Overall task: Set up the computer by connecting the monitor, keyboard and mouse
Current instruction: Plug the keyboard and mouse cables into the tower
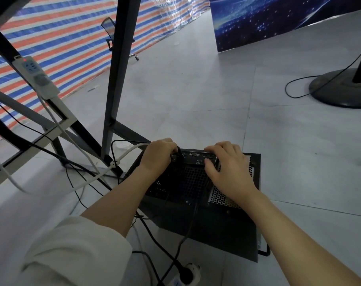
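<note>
Both forearms enter from the lower edge of the frame, bare from elbow to wrist. The left arm carries a white sleeve [72, 250] of soft, creased fabric, pushed up and bunched near the elbow at lower left. The left hand [158, 156] and right hand [227, 169] show no gloves, rings, watch or bands; the right arm shows no sleeve within the frame.

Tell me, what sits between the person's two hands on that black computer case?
In the head view, between the left hand and right hand runs the black metal computer case's rear port strip, with perforated grille below.
</note>
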A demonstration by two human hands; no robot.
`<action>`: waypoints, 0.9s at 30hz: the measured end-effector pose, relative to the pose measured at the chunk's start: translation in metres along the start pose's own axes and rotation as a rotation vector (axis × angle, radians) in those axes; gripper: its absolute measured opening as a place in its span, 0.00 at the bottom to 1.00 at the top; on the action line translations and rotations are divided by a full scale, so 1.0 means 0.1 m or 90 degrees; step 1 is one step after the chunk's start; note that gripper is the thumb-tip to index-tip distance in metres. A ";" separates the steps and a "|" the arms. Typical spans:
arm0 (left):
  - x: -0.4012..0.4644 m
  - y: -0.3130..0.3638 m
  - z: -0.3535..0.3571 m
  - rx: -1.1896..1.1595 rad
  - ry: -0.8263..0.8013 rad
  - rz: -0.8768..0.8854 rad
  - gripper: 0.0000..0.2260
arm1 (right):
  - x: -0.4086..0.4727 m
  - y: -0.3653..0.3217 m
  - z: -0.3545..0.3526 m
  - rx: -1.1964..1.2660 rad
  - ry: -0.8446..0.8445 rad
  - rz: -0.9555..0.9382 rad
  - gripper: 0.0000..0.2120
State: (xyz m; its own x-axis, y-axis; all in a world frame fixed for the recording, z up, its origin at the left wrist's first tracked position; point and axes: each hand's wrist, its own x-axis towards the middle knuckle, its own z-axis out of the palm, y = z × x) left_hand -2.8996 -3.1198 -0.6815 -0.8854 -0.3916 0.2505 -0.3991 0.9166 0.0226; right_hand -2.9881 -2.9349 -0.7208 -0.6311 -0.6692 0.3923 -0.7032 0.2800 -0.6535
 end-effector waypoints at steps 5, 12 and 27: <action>0.05 0.11 -0.02 -0.178 -0.018 -0.132 0.08 | 0.00 0.00 0.00 -0.003 -0.001 0.002 0.15; 0.02 0.21 -0.11 -0.305 -0.169 -0.224 0.13 | 0.01 0.00 0.02 0.006 0.013 0.002 0.14; -0.14 0.22 0.01 -0.230 0.074 -0.277 0.08 | 0.01 -0.01 0.05 0.036 0.032 0.005 0.19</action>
State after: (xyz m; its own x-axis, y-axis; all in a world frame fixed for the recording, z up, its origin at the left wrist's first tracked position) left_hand -2.8962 -3.0945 -0.6854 -0.6181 -0.7457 0.2486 -0.5952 0.6506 0.4718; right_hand -2.9866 -2.9394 -0.7231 -0.6529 -0.6310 0.4189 -0.6801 0.2449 -0.6910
